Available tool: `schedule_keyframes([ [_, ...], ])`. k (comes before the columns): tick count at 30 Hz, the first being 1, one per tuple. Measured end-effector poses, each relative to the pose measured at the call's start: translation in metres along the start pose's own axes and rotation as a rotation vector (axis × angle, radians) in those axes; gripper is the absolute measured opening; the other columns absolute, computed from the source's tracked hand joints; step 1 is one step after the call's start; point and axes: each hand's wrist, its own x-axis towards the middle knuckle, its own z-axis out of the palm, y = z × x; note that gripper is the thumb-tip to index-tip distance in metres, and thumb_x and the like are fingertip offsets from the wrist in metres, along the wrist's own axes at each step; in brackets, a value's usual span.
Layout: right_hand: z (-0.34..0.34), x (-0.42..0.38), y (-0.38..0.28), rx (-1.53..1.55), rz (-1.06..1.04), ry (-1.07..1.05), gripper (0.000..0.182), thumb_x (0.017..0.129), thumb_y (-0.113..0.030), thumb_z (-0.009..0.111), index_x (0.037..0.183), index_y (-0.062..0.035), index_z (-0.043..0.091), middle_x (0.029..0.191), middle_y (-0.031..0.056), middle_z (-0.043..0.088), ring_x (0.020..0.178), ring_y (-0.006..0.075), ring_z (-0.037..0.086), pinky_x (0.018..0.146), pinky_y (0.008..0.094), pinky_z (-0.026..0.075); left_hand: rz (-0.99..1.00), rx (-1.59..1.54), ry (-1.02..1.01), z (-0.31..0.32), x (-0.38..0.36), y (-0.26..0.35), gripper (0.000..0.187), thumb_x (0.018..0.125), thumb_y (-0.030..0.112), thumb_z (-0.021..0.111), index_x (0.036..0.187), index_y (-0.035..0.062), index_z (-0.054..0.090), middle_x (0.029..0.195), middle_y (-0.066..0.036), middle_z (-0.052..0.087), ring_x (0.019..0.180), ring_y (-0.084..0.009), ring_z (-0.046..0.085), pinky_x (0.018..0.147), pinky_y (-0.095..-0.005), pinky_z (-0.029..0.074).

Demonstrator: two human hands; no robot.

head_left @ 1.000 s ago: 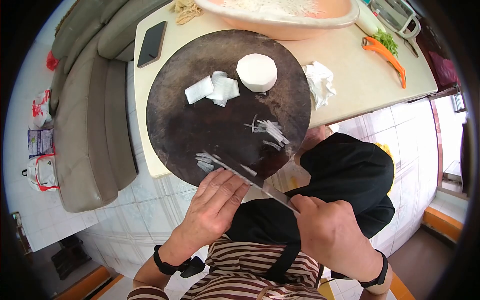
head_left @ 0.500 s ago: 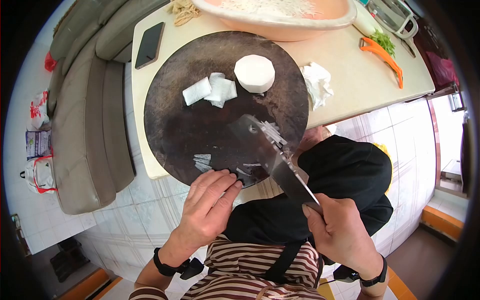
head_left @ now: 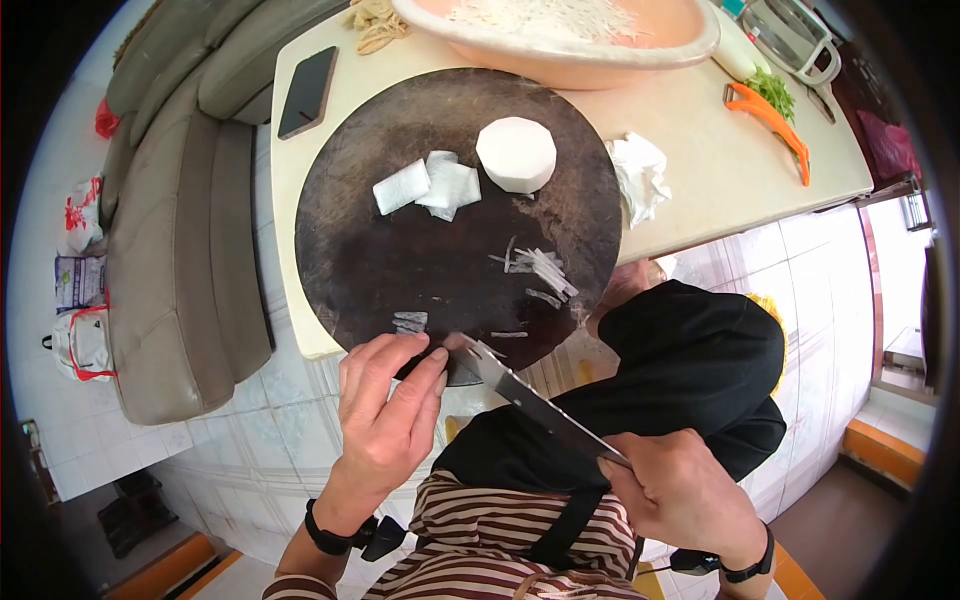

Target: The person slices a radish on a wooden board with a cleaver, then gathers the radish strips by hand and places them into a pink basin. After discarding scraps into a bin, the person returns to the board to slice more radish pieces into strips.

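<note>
A wide peach basin [head_left: 560,70] at the far side of the table [head_left: 720,195] holds a heap of fine white shreds [head_left: 550,18]. To its right stands a clear container [head_left: 790,45] with a handle; its contents are too unclear to tell.

On the pale table lies a round, dark chopping board [head_left: 370,270], jutting over the near edge. It bears a thick white round [head_left: 516,155], overlapping white slices [head_left: 405,187] and a bundle of thin strips [head_left: 545,274]. A dark phone [head_left: 307,92] lies left of the board, crumpled white paper [head_left: 640,178] and an orange peeler [head_left: 770,130] to the right. A grey sofa [head_left: 180,250] stands on the tiled floor [head_left: 260,440] at left.

The right hand [head_left: 690,490] is closed around a broad knife [head_left: 535,405], its blade slanting forward and left over the board's near edge. Just beside the blade's end, the left hand [head_left: 385,410] has bent fingers; whether they pinch anything cannot be told. Short strips [head_left: 410,322] lie just beyond its fingertips.
</note>
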Motion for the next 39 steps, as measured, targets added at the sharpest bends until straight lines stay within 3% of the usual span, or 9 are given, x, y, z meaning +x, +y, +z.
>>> schedule_keyframes([
  [10,-0.022,0.003,-0.006,-0.184,0.031,0.2,0.003,0.083,0.005,0.062,0.082,0.0049,0.06,0.056,0.0192,0.051,0.047,0.0335,0.05,0.046,0.0367,0.038,0.071,-0.036,0.005,0.006,0.004,0.002,0.033,0.071,-0.006,0.072,0.103,-0.0005,0.068,0.109,-0.014,0.063,0.096,-0.0315,0.061,0.083,-0.0411,0.048],
  [14,-0.022,0.004,0.005,0.0,0.089,0.173,0.011,0.091,0.0,0.059,0.081,0.0047,0.058,0.058,0.0105,0.055,0.044,0.0182,0.049,0.044,0.0311,0.036,-0.027,-0.139,0.035,0.006,0.005,0.011,0.029,0.079,-0.003,0.071,0.107,-0.0012,0.068,0.112,-0.015,0.063,0.1,-0.0298,0.062,0.085,-0.0392,0.05],
  [16,-0.016,0.005,0.01,0.173,0.084,0.144,0.015,0.094,-0.003,0.058,0.08,0.0045,0.058,0.059,0.0066,0.057,0.045,0.0118,0.048,0.043,0.0281,0.035,-0.435,-0.632,0.034,0.004,0.008,0.022,0.029,0.09,-0.003,0.061,0.119,-0.0033,0.064,0.119,-0.017,0.063,0.108,-0.0297,0.062,0.091,-0.0364,0.051],
  [18,-0.008,0.008,0.004,0.59,0.217,0.105,0.021,0.097,-0.007,0.057,0.08,0.0042,0.059,0.063,0.0024,0.06,0.048,0.0045,0.048,0.042,0.0225,0.035,-0.547,-0.898,-0.025,0.005,0.016,0.031,0.037,0.102,0.014,0.05,0.135,-0.0031,0.052,0.128,-0.02,0.059,0.116,-0.0293,0.059,0.098,-0.0382,0.049],
  [20,-0.003,0.012,0.003,0.706,0.285,0.029,0.024,0.1,-0.01,0.053,0.079,0.0019,0.057,0.063,0.0001,0.058,0.049,0.004,0.047,0.045,0.0219,0.036,-0.855,-1.71,-0.123,0.009,0.026,0.036,0.047,0.106,0.023,0.041,0.144,-0.0035,0.037,0.135,-0.018,0.054,0.123,-0.0287,0.055,0.104,-0.0408,0.045],
  [21,0.0,0.015,0.001,0.781,0.292,0.027,0.024,0.1,-0.01,0.053,0.079,0.0015,0.057,0.063,0.0006,0.058,0.048,0.0041,0.048,0.044,0.0215,0.037,-0.891,-1.743,-0.243,0.007,0.03,0.038,0.061,0.107,0.04,0.029,0.149,-0.0038,0.026,0.145,-0.02,0.044,0.132,-0.029,0.047,0.111,-0.0435,0.037],
  [24,0.009,0.019,0.003,0.884,0.257,0.015,0.024,0.1,-0.01,0.053,0.08,0.0017,0.058,0.063,0.0022,0.06,0.047,0.0048,0.049,0.043,0.0214,0.037,-0.986,-1.938,-0.211,0.006,0.038,0.042,0.068,0.105,0.049,0.027,0.15,-0.0022,0.025,0.15,-0.019,0.038,0.138,-0.0287,0.039,0.115,-0.043,0.03],
  [32,0.011,0.001,0.004,0.969,0.303,0.016,0.023,0.1,-0.009,0.053,0.082,0.0042,0.058,0.064,0.0053,0.06,0.045,0.0057,0.047,0.043,0.0221,0.037,-0.915,-1.912,-0.086,0.002,0.048,0.031,0.071,0.104,0.052,0.025,0.15,-0.0009,0.026,0.152,-0.019,0.035,0.141,-0.0294,0.035,0.117,-0.044,0.027],
  [39,0.015,-0.031,0.021,1.008,0.293,0.07,0.016,0.097,-0.003,0.055,0.086,0.0071,0.06,0.063,0.0089,0.06,0.043,0.0067,0.044,0.041,0.0227,0.035,-0.786,-1.641,0.041,0.005,0.049,0.033,0.056,0.106,0.037,0.031,0.146,-0.0022,0.036,0.145,-0.02,0.045,0.134,-0.031,0.045,0.115,-0.0447,0.032],
])
